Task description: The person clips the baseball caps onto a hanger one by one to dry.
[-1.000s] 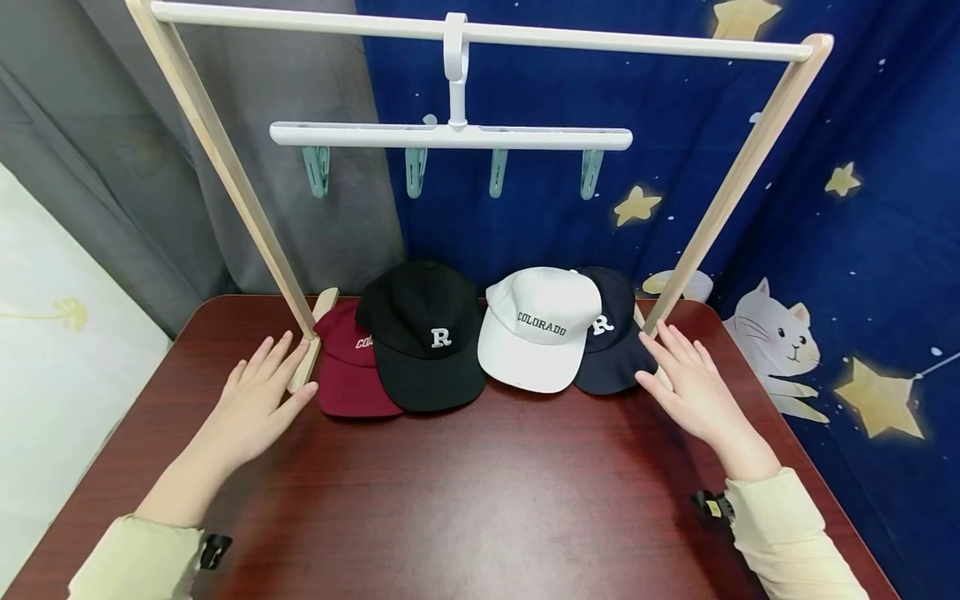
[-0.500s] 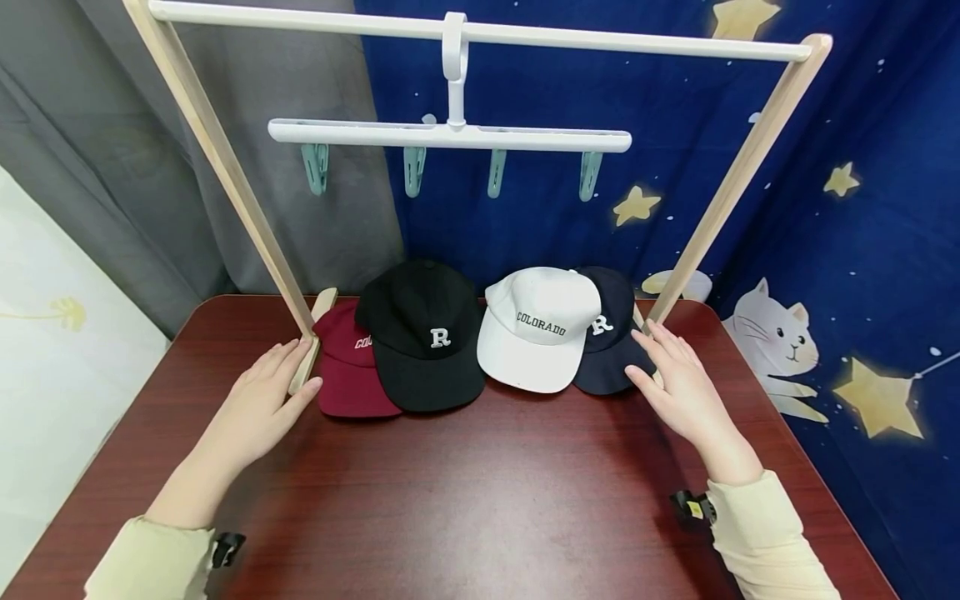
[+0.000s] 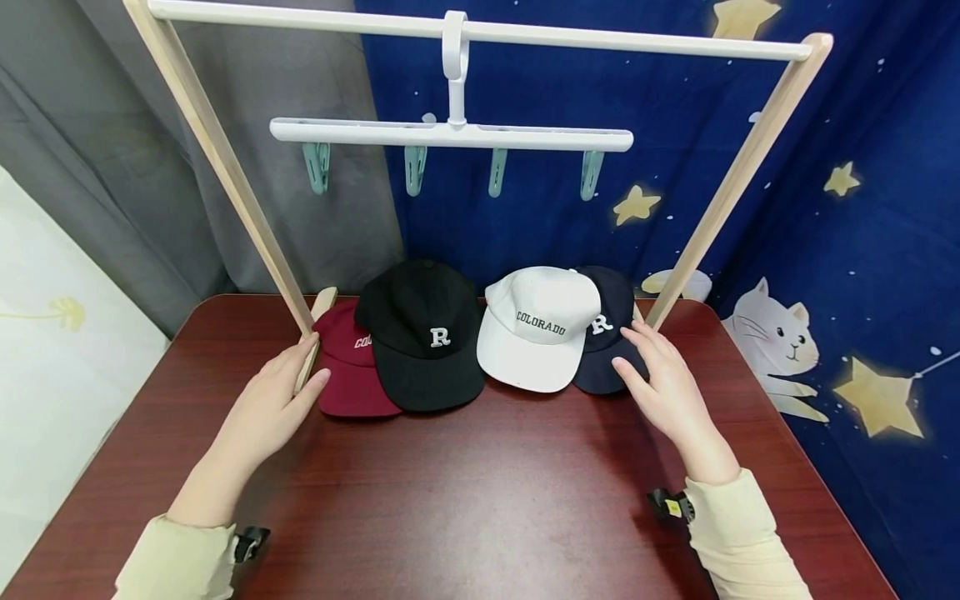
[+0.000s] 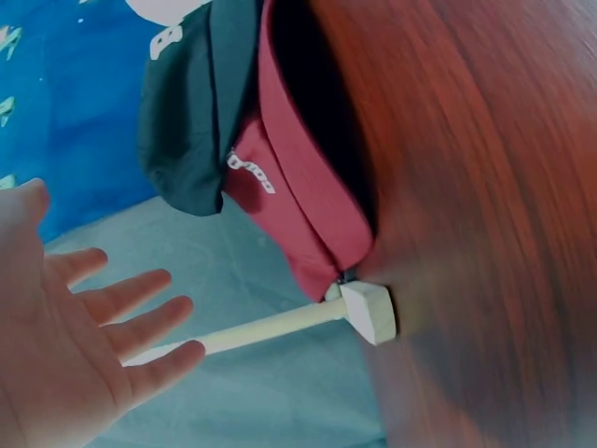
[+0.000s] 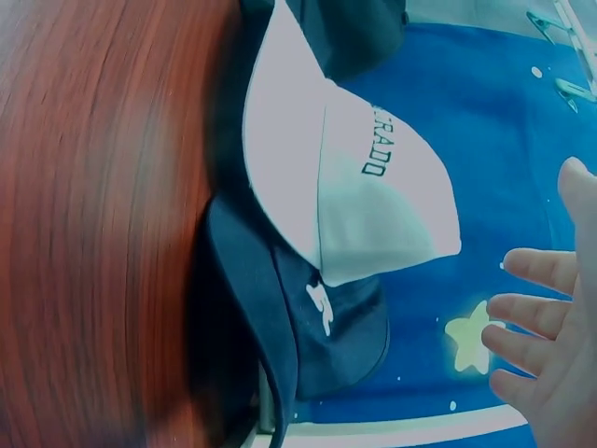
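Observation:
In the head view my left hand (image 3: 268, 408) hovers with relaxed fingers beside the left foot of a wooden rack, nearest a maroon cap (image 3: 351, 379). A black cap (image 3: 427, 325) with a white R partly covers the maroon one. My right hand (image 3: 670, 392), its fingers extended, is above the right end of the row, hiding part of a navy cap (image 3: 606, 362). Overlapping that navy cap is a white cap (image 3: 536, 325) lettered COLORADO. Both wrist views show palms and spread fingers apart from the caps, holding nothing.
A wooden rack (image 3: 738, 179) spans the table, its white bar (image 3: 337, 23) carrying a white hanger (image 3: 450, 133). Several teal clips (image 3: 414, 171) dangle from the hanger. Grey and blue curtains stand behind the brown table (image 3: 480, 483).
Both hands have moved inward, the left to the right and the right to the left, toward the caps. The caps and rack stay where they were.

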Tool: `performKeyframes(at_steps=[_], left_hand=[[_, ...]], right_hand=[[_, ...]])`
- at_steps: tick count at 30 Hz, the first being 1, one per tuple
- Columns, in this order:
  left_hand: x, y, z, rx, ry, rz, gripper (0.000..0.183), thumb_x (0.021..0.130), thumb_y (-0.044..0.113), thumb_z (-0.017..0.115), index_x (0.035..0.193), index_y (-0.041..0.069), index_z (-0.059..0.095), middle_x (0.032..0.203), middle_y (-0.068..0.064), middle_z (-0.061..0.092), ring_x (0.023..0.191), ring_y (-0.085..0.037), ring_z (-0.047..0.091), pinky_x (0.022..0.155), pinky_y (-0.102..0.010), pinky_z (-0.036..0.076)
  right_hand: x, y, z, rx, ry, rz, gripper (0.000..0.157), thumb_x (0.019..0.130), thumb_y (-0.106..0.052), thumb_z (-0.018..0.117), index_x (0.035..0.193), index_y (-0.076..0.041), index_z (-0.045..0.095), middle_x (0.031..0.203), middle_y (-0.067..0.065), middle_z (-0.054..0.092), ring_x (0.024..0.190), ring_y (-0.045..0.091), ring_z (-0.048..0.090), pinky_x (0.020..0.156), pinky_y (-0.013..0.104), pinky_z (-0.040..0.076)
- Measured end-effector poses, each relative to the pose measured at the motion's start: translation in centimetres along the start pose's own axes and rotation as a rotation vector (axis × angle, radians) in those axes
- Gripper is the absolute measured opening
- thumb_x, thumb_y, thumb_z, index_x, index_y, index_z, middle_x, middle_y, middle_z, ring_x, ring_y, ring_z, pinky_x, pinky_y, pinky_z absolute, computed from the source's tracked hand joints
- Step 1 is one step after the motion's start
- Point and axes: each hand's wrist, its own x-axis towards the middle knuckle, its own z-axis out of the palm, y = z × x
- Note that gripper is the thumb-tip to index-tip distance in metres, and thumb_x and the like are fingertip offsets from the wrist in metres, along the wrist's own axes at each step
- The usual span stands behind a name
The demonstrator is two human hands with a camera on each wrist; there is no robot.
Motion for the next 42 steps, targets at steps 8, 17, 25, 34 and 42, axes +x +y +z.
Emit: performKeyframes(at_steps=[8,17,25,34,42], left_hand=[[1.0,1.3,0.5,-0.081,-0.016,-0.085,0.062,0.099,0.038,0.049,0.149,0.006,0.030,0.147,-0.025,0.033,0.131,-0.046,0.032,0.099,-0.065,0.029],[1.9,2.8,1.4,-0.180,0.020,-0.137,0.061,0.099,0.040,0.047,0.150,0.010,0.030,0.148,-0.022,0.033,0.132,-0.044,0.033,0.096,-0.068,0.030],[2.7,3.9,2.2,-0.231,0.080,-0.125,0.056,0.100,0.036,0.047,0.147,0.008,0.036,0.143,-0.020,0.041,0.125,-0.041,0.043,0.097,-0.063,0.034],[3.3,4.5,3.7,-0.306,0.123,-0.131,0.053,0.101,0.034,0.047,0.144,0.003,0.039,0.138,-0.019,0.047,0.125,-0.037,0.045,0.102,-0.056,0.033],[3.9,5.4,4.9,-0.382,0.129,-0.136,0.051,0.101,0.033,0.046,0.143,0.003,0.040,0.131,-0.018,0.054,0.116,-0.032,0.054,0.099,-0.051,0.038]], right_hand=[[0.2,-0.7,0.5,0.043,0.025,0.061,0.048,0.099,-0.034,0.051,0.138,-0.004,0.049,0.146,0.017,0.039,0.134,0.037,0.033,0.103,0.057,0.028],[0.4,-1.1,1.4,0.082,0.057,0.112,0.046,0.101,-0.034,0.048,0.136,-0.004,0.049,0.143,0.017,0.042,0.132,0.037,0.036,0.102,0.057,0.030],[0.5,-1.4,2.1,0.110,0.090,0.129,0.045,0.101,-0.033,0.047,0.134,-0.002,0.051,0.139,0.019,0.046,0.130,0.037,0.039,0.102,0.055,0.030],[0.5,-1.4,2.8,0.146,0.145,0.179,0.044,0.101,-0.031,0.048,0.131,0.000,0.053,0.138,0.019,0.047,0.127,0.035,0.042,0.103,0.053,0.031],[0.4,-1.7,3.6,0.212,0.179,0.238,0.040,0.100,-0.024,0.051,0.130,0.002,0.054,0.138,0.021,0.045,0.117,0.036,0.050,0.097,0.051,0.037]])
